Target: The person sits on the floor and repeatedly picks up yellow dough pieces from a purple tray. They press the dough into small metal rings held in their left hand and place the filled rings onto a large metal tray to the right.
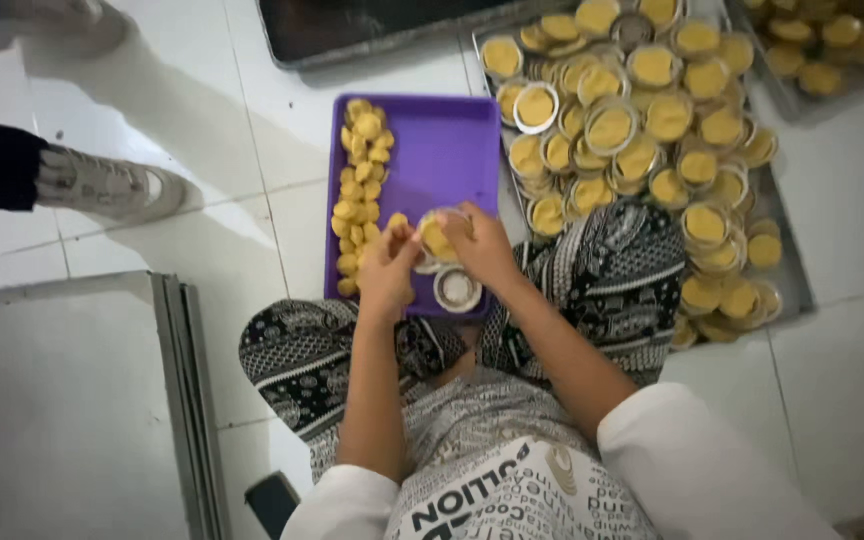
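I sit on a white tiled floor with a purple tray (447,150) in front of my knees. Both hands meet over its near edge around one small round metal mould filled with yellow dough (438,236). My right hand (485,248) grips the mould from the right. My left hand (387,268) touches it from the left, fingers curled. Several small yellow dough pieces (360,190) lie in rows along the tray's left side. An empty round metal mould (457,289) rests on the tray just below my hands.
A metal tray (790,262) to the right holds a heap of several dough-filled moulds (642,120). A dark tray (372,28) lies beyond. Another person's shoes (112,185) stand at the left. Flat metal sheets (184,400) lie at lower left.
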